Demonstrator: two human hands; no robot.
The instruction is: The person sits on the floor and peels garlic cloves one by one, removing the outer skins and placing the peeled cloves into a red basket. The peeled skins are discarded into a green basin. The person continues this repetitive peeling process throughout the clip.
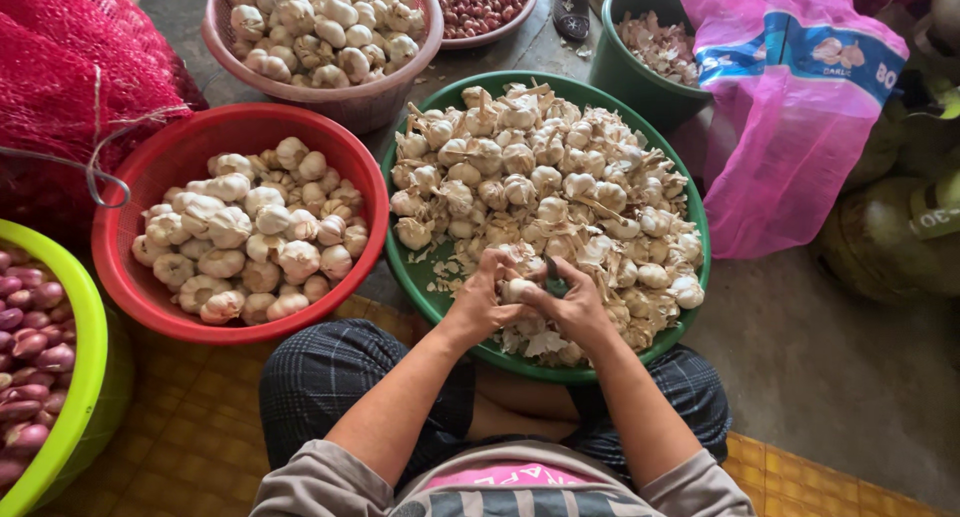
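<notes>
Over the near side of a green basin (398,262) heaped with garlic bulbs and loose papery skins, both my hands meet on one garlic bulb (518,290). My left hand (483,295) cups the bulb from the left. My right hand (572,302) grips it from the right, with a small dark blade-like tip showing above the fingers. Peelings lie under and around the hands. My crossed legs in dark checked trousers sit just below the basin.
A red basin (115,267) of cleaner garlic bulbs stands to the left, and a pink basket (345,102) of garlic behind it. A lime basin (85,377) of shallots sits far left by a red mesh sack (70,67). A dark green bucket (640,82) and pink plastic bag (775,137) stand at right.
</notes>
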